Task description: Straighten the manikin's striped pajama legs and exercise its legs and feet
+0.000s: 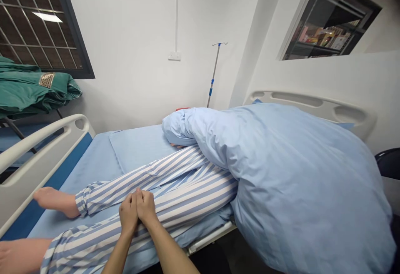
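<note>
Two hands were close together in the lower centre of the frame, the left hand touching the right hand. Both had curled fingers above the striped trousers; whether they pinched any cloth, one could not tell. The trousers lay on the bed, from the lower left to the centre. Their cloth seemed soft and thin, easy to take at a loose fold, but the legs inside probably made them heavy to lift. The quilt, at the right, looked bulky, soft and rather light for its size, best taken by its edge with both hands. There were one quilt, one pair of trousers, two bare feet, the far foot and the near foot, and one pole at the upper centre.
</note>
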The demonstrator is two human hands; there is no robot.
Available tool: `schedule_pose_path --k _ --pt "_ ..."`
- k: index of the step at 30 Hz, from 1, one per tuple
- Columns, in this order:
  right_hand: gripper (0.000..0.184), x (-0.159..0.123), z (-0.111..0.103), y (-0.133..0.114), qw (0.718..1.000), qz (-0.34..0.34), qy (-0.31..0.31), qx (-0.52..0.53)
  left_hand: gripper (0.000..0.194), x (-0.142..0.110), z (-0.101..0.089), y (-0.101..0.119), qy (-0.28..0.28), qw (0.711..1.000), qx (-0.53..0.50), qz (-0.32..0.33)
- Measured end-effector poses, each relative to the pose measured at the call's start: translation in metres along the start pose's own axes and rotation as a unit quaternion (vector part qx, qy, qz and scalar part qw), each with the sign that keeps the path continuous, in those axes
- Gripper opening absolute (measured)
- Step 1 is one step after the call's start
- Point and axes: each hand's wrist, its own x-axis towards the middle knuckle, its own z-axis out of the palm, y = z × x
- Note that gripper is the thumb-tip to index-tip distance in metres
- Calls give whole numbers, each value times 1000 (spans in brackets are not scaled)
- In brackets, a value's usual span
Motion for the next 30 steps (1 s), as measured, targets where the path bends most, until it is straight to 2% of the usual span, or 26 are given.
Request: schedule_pose_path --k 7,11,14,18,23,30 --pt "57 -3 -4 -5 997 -4 -21 -75 35 2 -3 -2 -14 997 70 31" --pt "52 2 -23 -11 976 2 -57 -208 33 0 0 0 -44 986 155 32" --pt "49 6 -42 -15 958 -24 -76 -277 30 -4 3 5 -80 970 227 37" --pt "51 4 -51 -6 961 -37 -75 -264 35 -6 5 11 -93 957 276 12" --pt "52 -6 -42 14 969 1 -28 -245 36 -5 6 14 -94 952 291 13" --pt "56 -3 -46 13 982 9 -20 -188 32 -12 3 19 -102 953 284 23"
